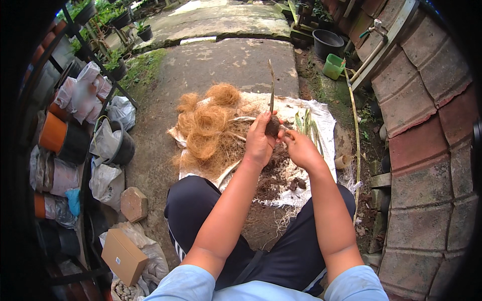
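Note:
A plant cutting [271,90] with a slender upright leaf or stem and a dark clump of soil [272,127] at its base is held above the white sack. My left hand [257,144] is closed around that clump from the left. From the right, my right hand [303,152] meets it with thumb and fingers pinched together; what lies in the pinch is too small to name. Beneath both hands, the white sack [326,128] carries loose dark soil [273,173], brown coconut-like fibre [208,123] on the left, and long green leaves [307,122] on the right.
Orange and black pots [55,133], plastic bags and a black bucket [123,145] line the left. A cardboard box [124,256] sits near a hexagonal paver [134,204]. Rightward are a hose [355,125], green container [333,66], black basin [327,44] and roof tiles [411,150].

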A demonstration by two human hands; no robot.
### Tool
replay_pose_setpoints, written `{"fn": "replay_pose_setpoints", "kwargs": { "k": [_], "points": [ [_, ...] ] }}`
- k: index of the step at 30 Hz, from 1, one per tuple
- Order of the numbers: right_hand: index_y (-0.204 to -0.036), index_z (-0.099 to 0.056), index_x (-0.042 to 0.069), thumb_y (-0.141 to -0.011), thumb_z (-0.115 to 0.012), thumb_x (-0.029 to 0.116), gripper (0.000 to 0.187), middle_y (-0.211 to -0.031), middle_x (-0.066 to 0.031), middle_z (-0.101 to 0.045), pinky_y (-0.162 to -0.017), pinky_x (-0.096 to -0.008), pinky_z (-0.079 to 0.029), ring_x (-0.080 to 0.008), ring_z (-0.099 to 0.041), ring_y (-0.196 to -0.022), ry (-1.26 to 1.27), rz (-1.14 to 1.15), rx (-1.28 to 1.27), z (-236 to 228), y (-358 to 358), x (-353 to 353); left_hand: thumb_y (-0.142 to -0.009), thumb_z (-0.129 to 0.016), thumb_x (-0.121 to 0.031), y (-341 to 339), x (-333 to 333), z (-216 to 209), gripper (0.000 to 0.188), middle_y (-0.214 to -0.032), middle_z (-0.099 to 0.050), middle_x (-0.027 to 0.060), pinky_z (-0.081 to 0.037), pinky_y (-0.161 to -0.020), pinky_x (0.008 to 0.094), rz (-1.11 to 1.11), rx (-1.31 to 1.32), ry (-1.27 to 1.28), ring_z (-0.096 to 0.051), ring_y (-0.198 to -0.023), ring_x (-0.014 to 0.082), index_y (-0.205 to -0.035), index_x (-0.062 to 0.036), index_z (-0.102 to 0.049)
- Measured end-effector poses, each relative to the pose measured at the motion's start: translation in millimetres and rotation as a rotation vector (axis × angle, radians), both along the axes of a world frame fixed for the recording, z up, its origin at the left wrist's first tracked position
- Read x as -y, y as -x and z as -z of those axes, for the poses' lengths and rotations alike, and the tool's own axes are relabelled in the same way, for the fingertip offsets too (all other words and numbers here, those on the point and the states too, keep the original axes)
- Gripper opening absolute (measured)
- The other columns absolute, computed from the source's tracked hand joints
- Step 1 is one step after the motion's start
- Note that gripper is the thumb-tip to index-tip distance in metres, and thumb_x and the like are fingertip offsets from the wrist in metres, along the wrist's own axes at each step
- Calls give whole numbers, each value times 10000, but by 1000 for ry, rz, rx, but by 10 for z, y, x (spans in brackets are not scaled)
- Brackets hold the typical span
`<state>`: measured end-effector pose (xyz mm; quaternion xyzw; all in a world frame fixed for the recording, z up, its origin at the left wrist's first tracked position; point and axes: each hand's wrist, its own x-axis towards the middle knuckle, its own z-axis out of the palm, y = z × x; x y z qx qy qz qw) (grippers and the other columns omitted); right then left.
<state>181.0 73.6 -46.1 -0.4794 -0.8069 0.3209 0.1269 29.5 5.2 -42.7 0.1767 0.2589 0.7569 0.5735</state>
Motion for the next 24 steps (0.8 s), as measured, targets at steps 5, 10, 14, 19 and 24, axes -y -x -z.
{"fn": "replay_pose_setpoints", "kwargs": {
  "k": [5, 10, 14, 19, 24],
  "points": [
    [-1417, -596, 18, -1130, -498, 435, 516, -1179, -204, -731, -925, -428, -570, -299, -727, -1070, 248, 194, -749, -125, 338, 135, -1104, -575, -364, 12, 10, 130, 331, -1015, -699, 68, -525, -705, 306, -93, -51, -4, -615, -788, 153, -1271, -81, -609],
    [-1499, -516, 53, -1112, -459, 583, 658, -1354, -264, -656, -1027, -410, -523, -328, -666, -1253, 343, 61, -698, -223, 464, 340, -1115, -541, -352, -51, -21, 113, 312, -1011, -704, 55, -560, -719, 297, -255, -167, 50, -656, -850, 125, -1187, -71, -659],
    [-1561, -433, 73, -1091, -470, 628, 728, -1525, -301, -526, -1157, -478, -430, -433, -544, -1415, 245, 11, -731, -141, 574, 403, -1125, -502, -337, -30, -64, 161, 329, -1008, -705, 50, -562, -686, 300, -296, -223, 33, -681, -878, 128, -1174, -60, -674],
    [-1549, -441, 75, -1093, -482, 611, 705, -1525, -301, -533, -1155, -480, -433, -440, -538, -1422, 187, 17, -712, -96, 637, 412, -1130, -468, -325, -20, -53, 174, 342, -1029, -700, 62, -581, -703, 303, -379, -436, 50, -700, -891, 155, -1166, -55, -674],
    [-1529, -459, 80, -1088, -551, 559, 658, -1423, -223, -591, -1103, -432, -468, -329, -597, -1320, 284, 13, -831, -170, 648, 391, -1125, -444, -353, -97, -58, 43, 373, -1095, -698, 89, -600, -826, 325, -314, -114, 67, -704, -988, 176, -1219, -58, -651]
  ]
}}
